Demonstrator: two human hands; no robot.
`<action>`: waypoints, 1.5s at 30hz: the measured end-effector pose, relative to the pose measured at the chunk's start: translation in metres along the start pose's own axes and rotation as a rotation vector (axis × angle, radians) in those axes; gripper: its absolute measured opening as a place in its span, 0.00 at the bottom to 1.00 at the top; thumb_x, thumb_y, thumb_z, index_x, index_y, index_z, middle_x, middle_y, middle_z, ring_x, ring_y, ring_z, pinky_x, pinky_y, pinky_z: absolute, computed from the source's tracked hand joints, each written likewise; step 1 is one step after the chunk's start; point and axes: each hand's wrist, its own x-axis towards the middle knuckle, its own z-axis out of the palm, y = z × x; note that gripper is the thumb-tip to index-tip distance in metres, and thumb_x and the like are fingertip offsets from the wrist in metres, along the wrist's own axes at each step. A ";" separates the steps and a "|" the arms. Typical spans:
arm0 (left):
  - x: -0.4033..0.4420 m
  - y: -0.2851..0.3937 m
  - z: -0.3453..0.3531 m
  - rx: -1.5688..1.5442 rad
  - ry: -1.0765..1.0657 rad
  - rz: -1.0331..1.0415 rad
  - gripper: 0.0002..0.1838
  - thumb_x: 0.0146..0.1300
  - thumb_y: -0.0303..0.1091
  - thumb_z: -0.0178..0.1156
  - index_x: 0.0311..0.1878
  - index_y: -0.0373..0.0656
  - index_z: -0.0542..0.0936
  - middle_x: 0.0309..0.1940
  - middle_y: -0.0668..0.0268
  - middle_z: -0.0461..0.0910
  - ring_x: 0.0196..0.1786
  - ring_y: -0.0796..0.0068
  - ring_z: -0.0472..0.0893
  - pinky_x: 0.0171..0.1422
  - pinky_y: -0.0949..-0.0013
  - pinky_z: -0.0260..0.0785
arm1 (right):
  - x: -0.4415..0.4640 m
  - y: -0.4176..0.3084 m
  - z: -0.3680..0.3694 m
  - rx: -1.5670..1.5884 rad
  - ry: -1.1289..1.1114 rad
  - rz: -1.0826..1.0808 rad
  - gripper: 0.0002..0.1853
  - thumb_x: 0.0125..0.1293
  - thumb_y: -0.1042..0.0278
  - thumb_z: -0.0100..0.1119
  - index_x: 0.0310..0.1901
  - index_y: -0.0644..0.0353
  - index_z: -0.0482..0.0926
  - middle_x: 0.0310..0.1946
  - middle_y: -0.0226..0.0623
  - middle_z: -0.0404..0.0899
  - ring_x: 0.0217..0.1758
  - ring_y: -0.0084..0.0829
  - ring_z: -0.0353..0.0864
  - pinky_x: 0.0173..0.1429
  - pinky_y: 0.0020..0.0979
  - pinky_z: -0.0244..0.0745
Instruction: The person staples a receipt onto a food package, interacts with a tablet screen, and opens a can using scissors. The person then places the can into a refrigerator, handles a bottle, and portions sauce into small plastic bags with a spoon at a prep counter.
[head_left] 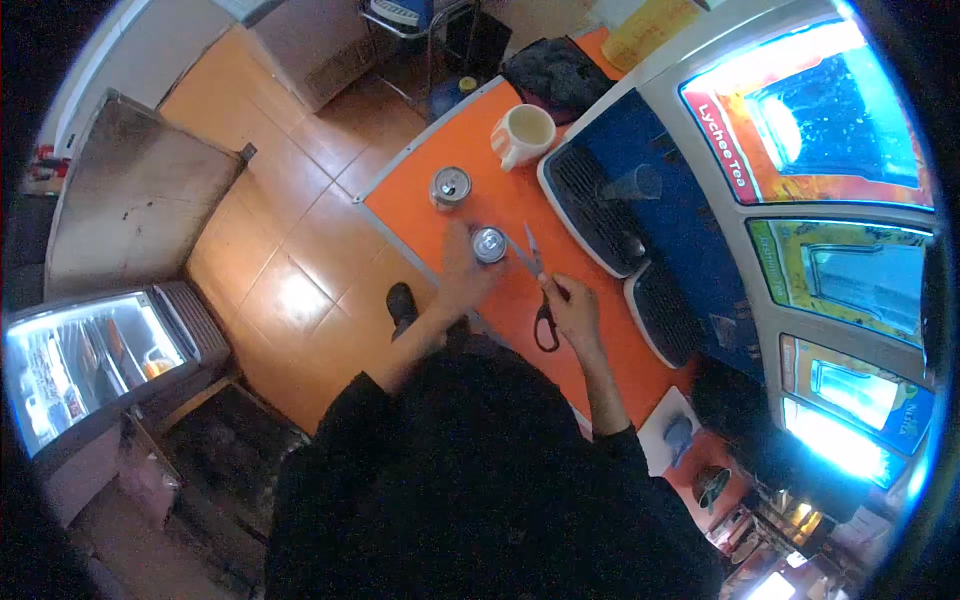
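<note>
My right hand point(575, 310) is closed around a pair of scissors point(533, 250) with dark handles. The blades are spread apart and point toward a silver-topped drink can point(489, 245) standing on the orange counter point(405, 195). My left hand point(464, 268) is at the near left side of that can. Motion blurs its fingers, so I cannot tell whether they grip it. Farther back on the counter stands a second can point(450, 187), its top showing a dark opening. Behind the cans sits a cream mug point(523, 137) with pale contents.
Black drip trays point(590, 210) line the right side below lit drink dispensers point(810, 120). A clear cup point(640, 184) is near them. Dark cloth point(555, 72) lies at the far end. A lit display fridge point(95, 360) stands left, across the tiled floor.
</note>
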 end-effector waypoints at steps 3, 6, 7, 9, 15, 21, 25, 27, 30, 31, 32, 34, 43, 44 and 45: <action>0.012 0.001 -0.014 -0.271 -0.204 -0.024 0.31 0.41 0.30 0.66 0.52 0.40 0.67 0.47 0.51 0.69 0.54 0.50 0.68 0.58 0.53 0.62 | 0.000 -0.024 -0.017 -0.296 0.032 -0.029 0.19 0.63 0.50 0.53 0.28 0.59 0.79 0.24 0.43 0.77 0.30 0.44 0.75 0.39 0.43 0.64; 0.013 -0.006 -0.017 -0.095 -0.207 0.152 0.29 0.40 0.28 0.65 0.51 0.40 0.68 0.47 0.53 0.70 0.54 0.51 0.70 0.57 0.55 0.62 | 0.000 -0.038 -0.029 -0.427 0.094 -0.136 0.16 0.62 0.55 0.54 0.29 0.59 0.80 0.25 0.42 0.78 0.34 0.42 0.76 0.44 0.44 0.65; 0.013 -0.006 -0.017 -0.120 -0.187 0.177 0.29 0.40 0.28 0.64 0.50 0.40 0.69 0.47 0.53 0.70 0.54 0.50 0.70 0.57 0.55 0.63 | 0.001 -0.036 -0.030 -0.428 0.093 -0.138 0.16 0.62 0.55 0.54 0.29 0.59 0.80 0.25 0.42 0.78 0.34 0.42 0.76 0.44 0.44 0.65; 0.012 -0.006 -0.017 -0.148 -0.168 0.202 0.28 0.39 0.27 0.64 0.50 0.40 0.69 0.47 0.52 0.70 0.53 0.50 0.69 0.57 0.55 0.63 | 0.004 -0.033 -0.031 -0.480 0.186 -0.317 0.15 0.60 0.57 0.55 0.25 0.59 0.78 0.19 0.44 0.73 0.28 0.44 0.74 0.38 0.46 0.64; 0.007 -0.003 -0.004 -0.127 -0.156 0.100 0.29 0.39 0.28 0.66 0.50 0.40 0.69 0.45 0.53 0.71 0.53 0.50 0.70 0.54 0.54 0.64 | 0.013 -0.068 -0.051 -0.581 0.087 -0.298 0.15 0.57 0.58 0.57 0.20 0.61 0.79 0.18 0.46 0.75 0.27 0.46 0.76 0.39 0.44 0.64; 0.003 0.000 0.011 -0.242 -0.023 -0.086 0.29 0.39 0.26 0.68 0.48 0.41 0.69 0.41 0.54 0.74 0.48 0.51 0.74 0.49 0.55 0.67 | 0.024 -0.097 -0.054 -0.896 -0.149 -0.298 0.15 0.55 0.56 0.56 0.22 0.59 0.83 0.19 0.43 0.79 0.26 0.39 0.80 0.47 0.42 0.67; 0.005 -0.004 0.010 -0.160 -0.015 -0.025 0.29 0.39 0.27 0.71 0.48 0.41 0.69 0.42 0.55 0.76 0.47 0.53 0.76 0.49 0.58 0.69 | 0.027 -0.082 -0.053 -0.791 -0.088 -0.272 0.14 0.55 0.59 0.57 0.22 0.60 0.82 0.17 0.46 0.76 0.25 0.44 0.77 0.42 0.43 0.65; 0.004 -0.005 0.008 -0.126 -0.025 0.012 0.30 0.39 0.28 0.72 0.48 0.41 0.69 0.42 0.56 0.77 0.47 0.54 0.77 0.50 0.59 0.70 | 0.029 -0.057 -0.052 -0.496 -0.093 -0.136 0.14 0.55 0.57 0.57 0.23 0.58 0.82 0.16 0.45 0.76 0.25 0.44 0.77 0.43 0.42 0.66; 0.003 -0.005 0.008 -0.079 -0.039 -0.027 0.29 0.40 0.26 0.70 0.48 0.41 0.70 0.41 0.53 0.75 0.46 0.51 0.76 0.48 0.57 0.69 | 0.031 -0.042 -0.049 -0.462 -0.162 -0.090 0.17 0.57 0.54 0.55 0.21 0.58 0.81 0.16 0.41 0.76 0.23 0.44 0.76 0.43 0.42 0.65; 0.004 -0.004 0.007 -0.086 -0.039 -0.013 0.29 0.39 0.26 0.70 0.48 0.41 0.70 0.42 0.53 0.75 0.47 0.51 0.76 0.48 0.57 0.70 | 0.031 -0.047 -0.049 -0.458 -0.163 -0.090 0.17 0.57 0.54 0.55 0.21 0.58 0.81 0.16 0.41 0.76 0.23 0.44 0.76 0.43 0.42 0.65; 0.003 -0.003 0.006 -0.093 -0.042 -0.001 0.29 0.39 0.27 0.71 0.48 0.41 0.70 0.42 0.53 0.75 0.47 0.51 0.76 0.48 0.57 0.70 | 0.030 -0.054 -0.050 -0.562 -0.091 -0.198 0.17 0.58 0.53 0.55 0.21 0.57 0.81 0.16 0.41 0.76 0.24 0.44 0.76 0.44 0.43 0.65; 0.003 -0.004 0.006 -0.108 -0.058 -0.011 0.29 0.39 0.27 0.71 0.48 0.41 0.70 0.43 0.53 0.75 0.47 0.51 0.76 0.48 0.57 0.70 | 0.028 -0.054 -0.051 -0.660 -0.013 -0.297 0.17 0.59 0.53 0.55 0.22 0.56 0.81 0.16 0.41 0.76 0.24 0.44 0.76 0.45 0.43 0.64; 0.004 -0.015 0.012 -0.113 -0.100 0.003 0.32 0.37 0.27 0.72 0.50 0.41 0.70 0.43 0.55 0.76 0.48 0.52 0.77 0.51 0.59 0.70 | 0.034 0.019 -0.010 -0.213 0.016 -0.280 0.19 0.59 0.52 0.59 0.19 0.57 0.75 0.16 0.35 0.71 0.24 0.39 0.72 0.41 0.43 0.61; 0.006 -0.017 0.012 -0.132 -0.108 0.023 0.33 0.37 0.27 0.72 0.50 0.41 0.70 0.43 0.55 0.76 0.49 0.52 0.77 0.52 0.59 0.70 | 0.037 0.023 -0.009 -0.185 0.013 -0.311 0.18 0.58 0.52 0.60 0.20 0.57 0.76 0.16 0.35 0.70 0.24 0.38 0.72 0.40 0.42 0.61; 0.008 -0.016 0.009 -0.129 -0.106 0.023 0.33 0.37 0.27 0.72 0.50 0.41 0.70 0.43 0.55 0.76 0.49 0.52 0.77 0.52 0.59 0.70 | 0.039 0.024 -0.009 -0.158 0.008 -0.343 0.17 0.58 0.53 0.61 0.21 0.57 0.76 0.16 0.34 0.70 0.24 0.37 0.71 0.40 0.41 0.60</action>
